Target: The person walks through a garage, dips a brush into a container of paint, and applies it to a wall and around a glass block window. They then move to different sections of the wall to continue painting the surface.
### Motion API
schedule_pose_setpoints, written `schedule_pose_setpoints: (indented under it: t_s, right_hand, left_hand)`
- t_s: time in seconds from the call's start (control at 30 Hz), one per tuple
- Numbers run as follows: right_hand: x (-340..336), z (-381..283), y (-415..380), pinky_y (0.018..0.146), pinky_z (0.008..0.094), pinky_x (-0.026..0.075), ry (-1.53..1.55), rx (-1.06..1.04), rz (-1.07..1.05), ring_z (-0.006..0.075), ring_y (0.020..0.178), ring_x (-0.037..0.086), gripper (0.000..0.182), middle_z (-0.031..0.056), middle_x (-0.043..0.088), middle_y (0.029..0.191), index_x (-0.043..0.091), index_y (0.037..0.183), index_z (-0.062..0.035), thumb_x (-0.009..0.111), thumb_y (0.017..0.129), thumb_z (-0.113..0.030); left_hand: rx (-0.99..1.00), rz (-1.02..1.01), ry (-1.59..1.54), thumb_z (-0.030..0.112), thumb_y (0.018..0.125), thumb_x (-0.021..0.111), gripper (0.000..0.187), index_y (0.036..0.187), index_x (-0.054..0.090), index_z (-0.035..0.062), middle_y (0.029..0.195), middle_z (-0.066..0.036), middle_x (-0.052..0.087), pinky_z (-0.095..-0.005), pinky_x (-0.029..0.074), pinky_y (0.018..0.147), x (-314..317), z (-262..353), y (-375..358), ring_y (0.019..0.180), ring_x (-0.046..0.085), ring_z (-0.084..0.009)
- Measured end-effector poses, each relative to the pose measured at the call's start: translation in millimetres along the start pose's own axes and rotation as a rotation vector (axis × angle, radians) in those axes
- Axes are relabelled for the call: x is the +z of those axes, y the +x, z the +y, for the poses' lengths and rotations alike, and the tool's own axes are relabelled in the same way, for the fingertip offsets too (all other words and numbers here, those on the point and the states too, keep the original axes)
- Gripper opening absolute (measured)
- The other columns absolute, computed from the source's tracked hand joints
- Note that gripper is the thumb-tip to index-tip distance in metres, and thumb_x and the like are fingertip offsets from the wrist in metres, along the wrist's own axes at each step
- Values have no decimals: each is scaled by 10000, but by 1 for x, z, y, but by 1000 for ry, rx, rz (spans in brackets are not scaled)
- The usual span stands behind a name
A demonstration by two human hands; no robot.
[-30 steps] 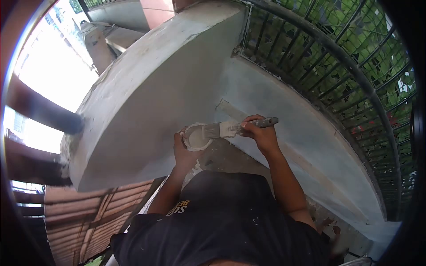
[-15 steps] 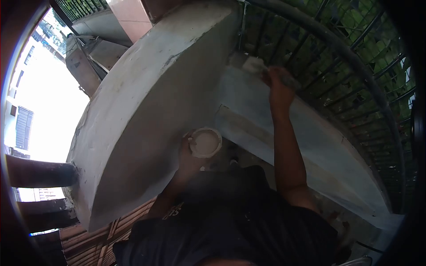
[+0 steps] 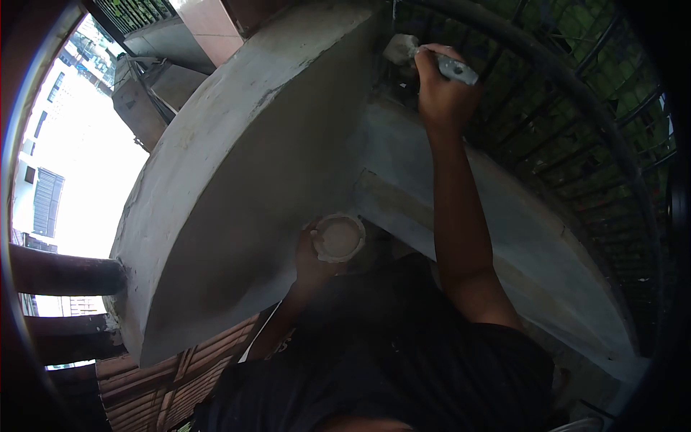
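Two thick dark bars (image 3: pixel 68 272) stand out at the far left, one above the other, their right ends meeting the outer side of a curved grey wall (image 3: pixel 252 194). Behind them and above is a glare-bright opening with part of a building (image 3: pixel 47 191) showing, and below the wall lies a brown slatted surface (image 3: pixel 162 378). Right of the wall's broad inner face, near the middle of the view, the left hand (image 3: pixel 311 259) is wrapped around a round cup (image 3: pixel 337 258), its fingers closed against the side; the cup is open at the top, with a smeared, uneven rim and pale contents (image 3: pixel 340 236) inside. Just below the cup is the person's dark shirt (image 3: pixel 389 324). Higher up and further right, the right hand (image 3: pixel 446 93) grips a brush (image 3: pixel 403 49), fingers and thumb closed around its handle, whose pale end juts out on the right side of the hand. The brush's light-coated head points left, close to the upper corner where the wall and a dark railing (image 3: pixel 554 83) come near each other; whether it touches a surface cannot be told. The right forearm passes over a pale bluish slab (image 3: pixel 533 216). Along the slab's outer edge, the curved railing runs down the right side, with dim greenery (image 3: pixel 576 25) behind its bars.
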State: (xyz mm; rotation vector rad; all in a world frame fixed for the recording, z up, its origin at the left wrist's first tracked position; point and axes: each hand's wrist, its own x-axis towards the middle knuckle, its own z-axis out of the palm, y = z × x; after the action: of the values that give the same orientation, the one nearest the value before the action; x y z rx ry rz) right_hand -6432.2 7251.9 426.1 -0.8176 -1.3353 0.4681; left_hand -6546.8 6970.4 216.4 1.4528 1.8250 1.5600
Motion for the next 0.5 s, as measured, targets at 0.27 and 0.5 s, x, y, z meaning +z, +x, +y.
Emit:
schedule_pose_setpoints:
  t_s: [0.27,0.5]
  right_hand:
    - [15,48,-35,592,338,510,-223,-157,-104,240,677,706,129,139,676,694,727,866,-34,752,805,-144]
    - [7,29,-30,785,287,528,27,-82,5,147,854,712,169,106,751,865,752,935,-27,788,809,-133]
  left_hand:
    - [-29,-59,71,203,582,961,850,1273,501,26,1182,-137,623,-389,538,920,0,5,-2,1096,639,-264]
    - [-33,-77,10,192,569,962,846,1267,514,21,1172,-141,633,-395,542,914,-2,3,-7,1091,645,-261]
